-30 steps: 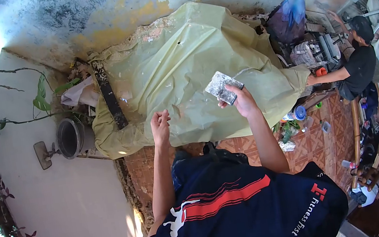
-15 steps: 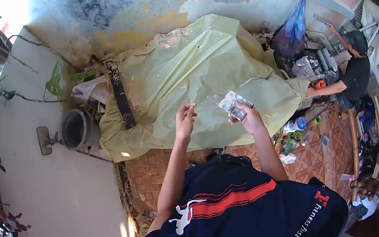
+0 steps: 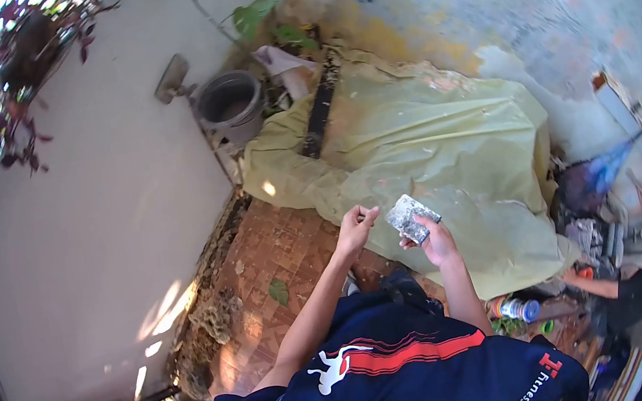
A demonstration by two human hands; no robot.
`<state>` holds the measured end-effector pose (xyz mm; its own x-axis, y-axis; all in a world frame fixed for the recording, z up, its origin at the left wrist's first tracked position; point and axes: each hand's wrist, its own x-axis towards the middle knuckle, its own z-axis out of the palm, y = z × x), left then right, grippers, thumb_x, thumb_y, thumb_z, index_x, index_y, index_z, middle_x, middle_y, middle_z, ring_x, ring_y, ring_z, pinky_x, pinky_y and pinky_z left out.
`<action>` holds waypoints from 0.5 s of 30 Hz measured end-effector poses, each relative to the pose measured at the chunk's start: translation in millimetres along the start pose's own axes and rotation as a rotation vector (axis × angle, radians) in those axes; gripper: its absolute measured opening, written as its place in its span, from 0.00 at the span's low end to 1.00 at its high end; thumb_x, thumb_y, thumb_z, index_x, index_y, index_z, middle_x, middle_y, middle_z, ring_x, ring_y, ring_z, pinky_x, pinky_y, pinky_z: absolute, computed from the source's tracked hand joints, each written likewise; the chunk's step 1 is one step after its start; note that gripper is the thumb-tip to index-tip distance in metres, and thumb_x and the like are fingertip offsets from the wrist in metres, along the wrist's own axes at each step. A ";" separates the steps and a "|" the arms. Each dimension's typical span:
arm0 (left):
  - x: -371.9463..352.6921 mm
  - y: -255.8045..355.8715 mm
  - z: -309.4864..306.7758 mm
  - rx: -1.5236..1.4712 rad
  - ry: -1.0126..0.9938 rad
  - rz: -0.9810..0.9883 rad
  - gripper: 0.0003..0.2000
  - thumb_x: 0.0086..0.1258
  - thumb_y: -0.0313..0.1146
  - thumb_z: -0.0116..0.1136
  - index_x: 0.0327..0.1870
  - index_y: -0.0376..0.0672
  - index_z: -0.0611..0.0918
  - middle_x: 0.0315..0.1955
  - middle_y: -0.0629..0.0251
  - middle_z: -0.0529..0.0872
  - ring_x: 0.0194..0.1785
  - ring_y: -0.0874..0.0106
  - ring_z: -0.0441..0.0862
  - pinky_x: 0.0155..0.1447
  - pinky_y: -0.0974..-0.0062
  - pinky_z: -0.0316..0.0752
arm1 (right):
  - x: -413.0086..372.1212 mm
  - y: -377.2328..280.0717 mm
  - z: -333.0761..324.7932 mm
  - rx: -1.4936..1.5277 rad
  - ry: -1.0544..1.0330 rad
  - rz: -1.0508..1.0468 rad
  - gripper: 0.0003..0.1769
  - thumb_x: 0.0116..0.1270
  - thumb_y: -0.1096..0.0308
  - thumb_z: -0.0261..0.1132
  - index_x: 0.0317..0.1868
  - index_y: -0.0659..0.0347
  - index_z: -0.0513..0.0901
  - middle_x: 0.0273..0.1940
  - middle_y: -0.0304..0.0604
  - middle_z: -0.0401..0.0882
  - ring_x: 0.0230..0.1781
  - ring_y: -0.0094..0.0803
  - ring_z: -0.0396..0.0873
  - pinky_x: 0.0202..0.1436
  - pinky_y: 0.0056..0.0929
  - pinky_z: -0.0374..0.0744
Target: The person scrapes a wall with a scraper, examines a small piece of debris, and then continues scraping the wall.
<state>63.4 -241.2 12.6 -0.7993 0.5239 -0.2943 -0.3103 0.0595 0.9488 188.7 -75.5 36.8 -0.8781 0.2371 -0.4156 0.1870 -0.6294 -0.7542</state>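
Note:
In my right hand (image 3: 437, 243) is a flat, rectangular block (image 3: 411, 217), grey-white and speckled with dark patches, gripped at its lower right edge. My left hand (image 3: 356, 228) is a little to the left of it, not touching it, with the fingers curled together; whether they pinch anything small is too fine to see. Beyond both hands a pale green sheet (image 3: 446, 148) drapes over a large bulky shape against the stained wall.
A grey bucket (image 3: 231, 108) and a flat-headed tool (image 3: 172, 79) are by the white wall (image 3: 104, 191). A dark strip (image 3: 321, 109) lies on the sheet's left. At the right, a person in black (image 3: 633, 297) is near a blue-lidded container (image 3: 522, 310). The tiled floor (image 3: 265, 267) shows debris along its edge.
The view has turned left, so the bucket, sheet and other person appear further right. My left hand's fingers are more curled, and the block remains in my right hand.

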 end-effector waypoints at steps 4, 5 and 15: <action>-16.9 -9.6 -55.1 -0.099 0.153 0.031 0.17 0.73 0.44 0.57 0.25 0.44 0.72 0.22 0.76 0.72 0.27 0.83 0.65 0.32 0.80 0.62 | 14.5 15.7 44.3 -0.095 -0.135 0.066 0.17 0.69 0.63 0.57 0.50 0.67 0.77 0.34 0.49 0.84 0.27 0.38 0.84 0.29 0.35 0.83; -12.5 1.6 -71.9 -0.111 0.174 0.031 0.18 0.74 0.44 0.56 0.25 0.44 0.72 0.22 0.76 0.72 0.27 0.83 0.65 0.33 0.80 0.62 | 27.1 9.5 60.8 -0.092 -0.148 0.088 0.16 0.69 0.63 0.58 0.50 0.67 0.78 0.34 0.49 0.84 0.27 0.38 0.84 0.29 0.35 0.83; -98.3 -14.5 -90.6 -0.159 0.283 0.022 0.14 0.77 0.41 0.51 0.29 0.43 0.73 0.27 0.72 0.76 0.31 0.80 0.71 0.38 0.79 0.68 | -41.8 37.1 75.8 -0.121 -0.214 0.010 0.16 0.68 0.64 0.58 0.48 0.67 0.79 0.33 0.50 0.84 0.27 0.38 0.85 0.29 0.35 0.84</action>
<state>99.9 -370.5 17.4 -0.9111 0.2650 -0.3157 -0.3502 -0.0940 0.9319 198.9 -164.8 64.7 -0.9468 0.0604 -0.3160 0.2366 -0.5346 -0.8113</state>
